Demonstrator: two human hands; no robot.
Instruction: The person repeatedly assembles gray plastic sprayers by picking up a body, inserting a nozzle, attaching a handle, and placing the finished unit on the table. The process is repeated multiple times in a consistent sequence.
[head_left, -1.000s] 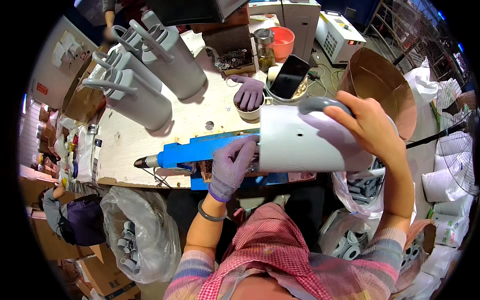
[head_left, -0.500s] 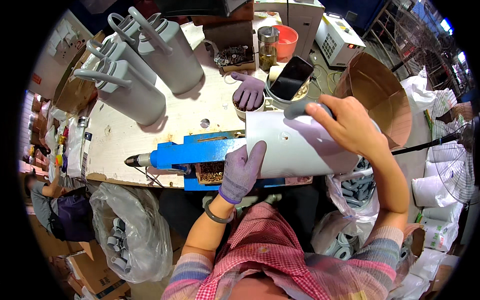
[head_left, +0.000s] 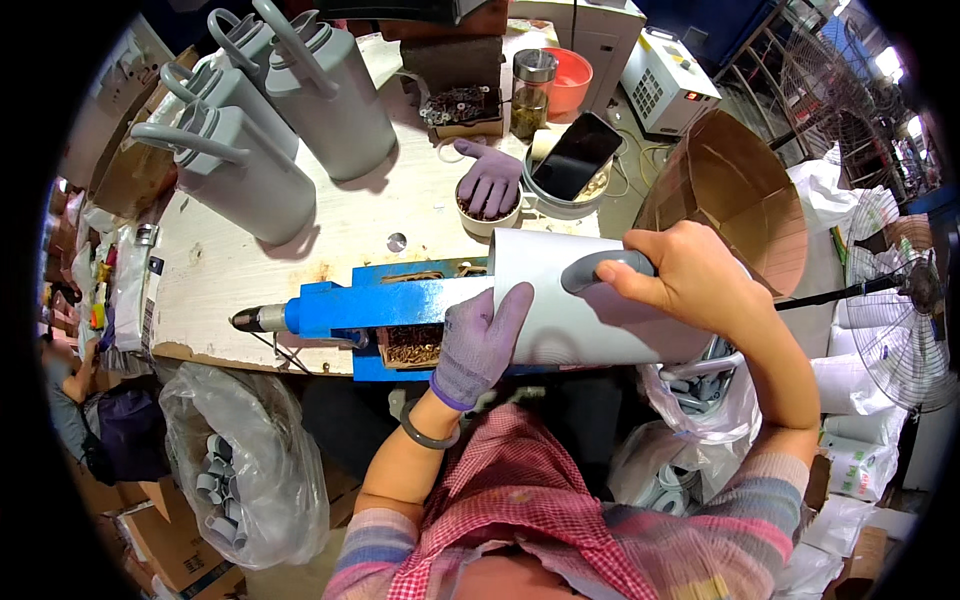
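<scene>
Grey jugs and a phone crowd the workbench.

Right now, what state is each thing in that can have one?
White jug body: lying sideways on the blue fixture.
Right hand: gripping its grey handle.
Left hand: gloved, flat against the jug.
Glass jar: lidded, upright.
Phone: screen dark.
Finished jugs: lying down.

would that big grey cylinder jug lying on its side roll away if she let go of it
Probably yes: the grey cylindrical jug lies sideways, steadied by her gloved left hand and bare right hand. Its grey handle might check the roll. It looks smooth, likely slippery.
</scene>
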